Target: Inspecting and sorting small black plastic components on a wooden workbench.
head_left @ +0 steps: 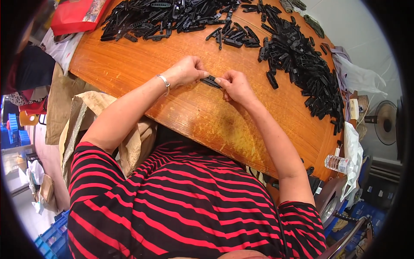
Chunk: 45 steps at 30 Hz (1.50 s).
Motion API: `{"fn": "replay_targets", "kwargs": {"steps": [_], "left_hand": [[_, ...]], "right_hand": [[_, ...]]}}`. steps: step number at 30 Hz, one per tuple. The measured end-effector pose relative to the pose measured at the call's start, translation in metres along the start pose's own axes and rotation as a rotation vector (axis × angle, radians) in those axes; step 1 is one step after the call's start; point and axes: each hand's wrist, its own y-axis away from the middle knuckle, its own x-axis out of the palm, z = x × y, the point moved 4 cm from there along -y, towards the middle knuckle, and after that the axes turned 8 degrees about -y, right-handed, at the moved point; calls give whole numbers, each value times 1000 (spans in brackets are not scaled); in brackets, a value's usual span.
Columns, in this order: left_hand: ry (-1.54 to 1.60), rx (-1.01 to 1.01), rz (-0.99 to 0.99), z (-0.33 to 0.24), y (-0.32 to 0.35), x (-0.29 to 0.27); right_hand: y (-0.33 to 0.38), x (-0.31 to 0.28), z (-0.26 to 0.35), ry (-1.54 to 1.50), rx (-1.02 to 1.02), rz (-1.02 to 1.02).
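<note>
Between my two hands is a narrow black plastic piece (211, 81), held over the wooden table (181, 110). My left hand (188, 71) pinches its left end between thumb and fingers; a silver bracelet (164, 82) circles that wrist. At the other end, my right hand (235, 87) grips the piece with thumb and bent fingers. What kind of part it is, I cannot make out. Beyond my hands lies a large heap of similar black plastic pieces (151, 19), with a smaller cluster (235, 36) in front of it.
Another long heap of black pieces (297, 60) runs down the table's right side. A clear plastic bottle (336, 164) lies at the right edge. Brown paper sacking (133, 146) hangs at the near left edge, and a red bag (75, 17) sits at the far left corner.
</note>
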Motion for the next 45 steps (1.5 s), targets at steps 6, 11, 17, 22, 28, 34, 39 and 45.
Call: {"fn": "replay_targets", "kwargs": {"steps": [6,11,17,22,28,34,39,45], "left_hand": [[-217,17,-44,-4,2,-2],[-404,154,-115,-9,8,2],[-330,124,-118,-8,9,2],[-272,179,-110,-14,61,-12],[-171,186,-477,-60,215,-107],[-302,-245,-489,44,326,-135],[-295,-81,-621,0,266,-141],[-512,438,-410,-83,77,-105]], "right_hand": [[-4,-7,10,266,-51,-11],[-3,-5,7,433,-153,-69],[9,-5,8,366,-225,-116],[45,0,14,-89,-134,133],[49,-118,-20,457,-385,-506],[32,-132,-41,594,-429,-579],[15,-101,-33,545,-527,-465],[8,-58,-12,484,-560,-358]]}}
